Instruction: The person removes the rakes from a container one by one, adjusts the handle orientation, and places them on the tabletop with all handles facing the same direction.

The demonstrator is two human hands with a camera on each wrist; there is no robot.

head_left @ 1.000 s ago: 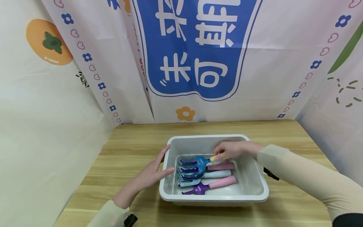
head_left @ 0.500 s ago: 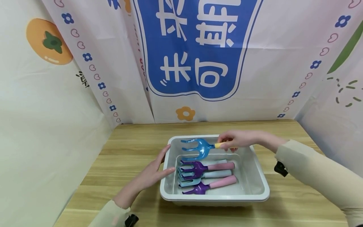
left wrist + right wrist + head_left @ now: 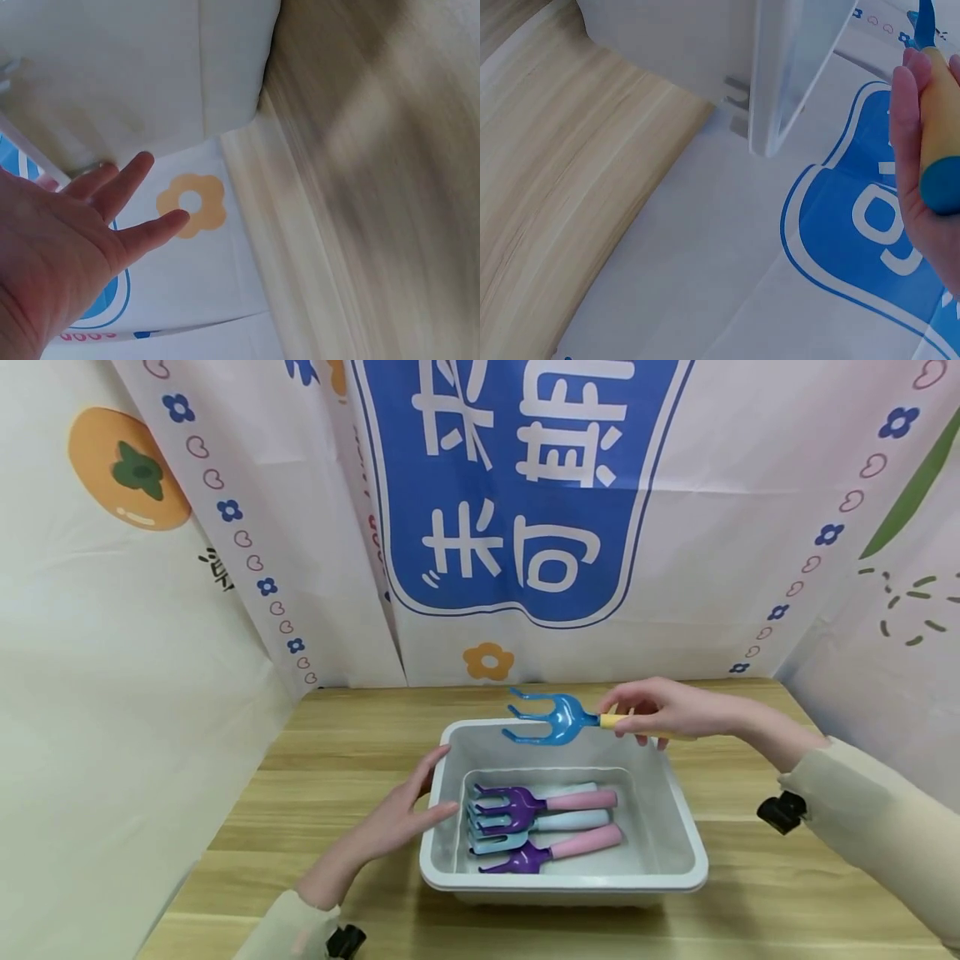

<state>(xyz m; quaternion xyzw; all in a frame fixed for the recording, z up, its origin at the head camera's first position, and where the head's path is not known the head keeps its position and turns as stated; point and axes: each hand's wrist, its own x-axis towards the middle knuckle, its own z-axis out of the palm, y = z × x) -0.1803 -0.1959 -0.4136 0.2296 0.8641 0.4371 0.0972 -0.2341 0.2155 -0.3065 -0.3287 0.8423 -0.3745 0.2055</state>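
Observation:
My right hand point(image 3: 660, 708) grips the yellow handle of a blue hand rake point(image 3: 564, 720), held above the bin's far edge with its three tines toward the left. In the right wrist view the yellow handle point(image 3: 939, 120) lies across the palm, its blue end cap toward the camera. My left hand point(image 3: 401, 818) rests on the left rim of a light grey plastic bin point(image 3: 577, 883), fingers spread and straight. Inside the bin lie a purple rake point(image 3: 517, 808) with a pink handle, light blue rakes point(image 3: 573, 821) partly under it, and another purple tool point(image 3: 525, 858) with a pink handle.
The bin stands on a wood-grain table point(image 3: 345, 735). Behind the table hangs a white printed sheet point(image 3: 712, 568) with a large blue sign. More sheeting point(image 3: 150, 693) closes off the left side, and the right side too.
My right hand has lifted the blue rake out of the bin, up and to the right. The purple rake beneath it has come into full view. My left hand has stayed on the rim.

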